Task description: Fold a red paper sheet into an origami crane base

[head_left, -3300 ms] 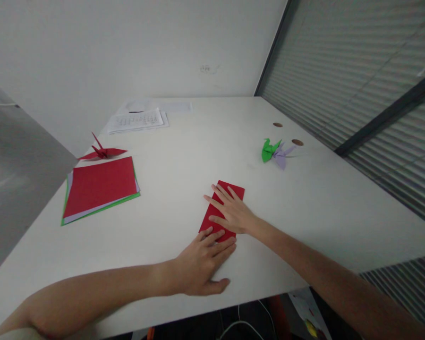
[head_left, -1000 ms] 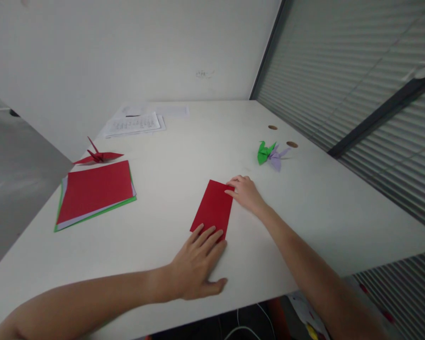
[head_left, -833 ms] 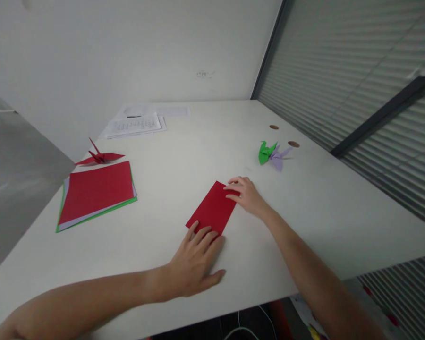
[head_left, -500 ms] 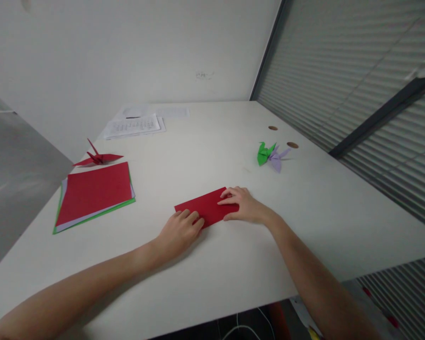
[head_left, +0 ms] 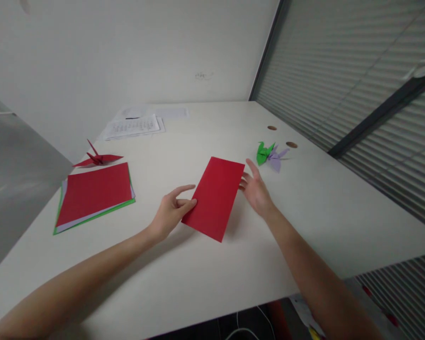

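A folded sheet of red paper (head_left: 215, 198) is raised off the table and tilted, one short edge toward me. My left hand (head_left: 172, 210) pinches its left edge, thumb on the front face and index finger stretched out beside it. At the right edge is my right hand (head_left: 257, 191), thumb raised and fingers apart. Its fingertips reach the paper's edge, partly hidden behind it; whether they touch is unclear.
At left, a stack of red, lilac and green sheets (head_left: 95, 193) lies below a red paper crane (head_left: 98, 159). To the right stand a green paper crane (head_left: 264, 153) and a lilac one (head_left: 275, 162). Written papers (head_left: 134, 126) lie at the back of the white table (head_left: 148, 288).
The red paper has been lifted off the table and turned, its long side now pointing away from me. My left hand has shifted to its left edge; my right hand has opened and moved right.
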